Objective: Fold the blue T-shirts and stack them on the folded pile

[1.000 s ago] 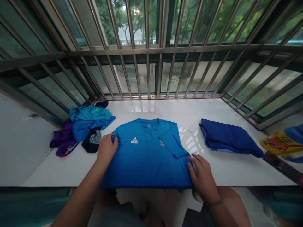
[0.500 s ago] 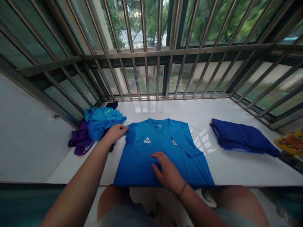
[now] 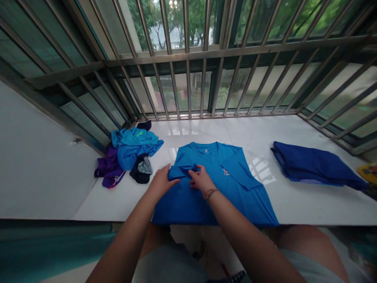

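Observation:
A blue T-shirt [image 3: 229, 196] lies flat on the white ledge, its collar toward the window and its hem by the front edge. The sleeve on the right is folded inward over the chest, next to a small badge. My left hand [image 3: 162, 181] grips the left sleeve [image 3: 180, 171] at its shoulder-side fold, thumb underneath. At the other end of that sleeve, my right hand [image 3: 202, 180] pinches the cuff between thumb and fingers. The sleeve lies across the chest and covers the white print there.
To the left is a heap of clothes: a light blue garment [image 3: 135, 137], a purple one [image 3: 109, 165] and a dark patterned piece [image 3: 141, 169]. A folded dark blue garment [image 3: 315, 163] lies on the right. Metal bars [image 3: 188, 57] stand along the ledge's back.
My left hand has brought the left sleeve inward over the chest. My right hand has moved up and closed on the cuff. The view has shifted slightly.

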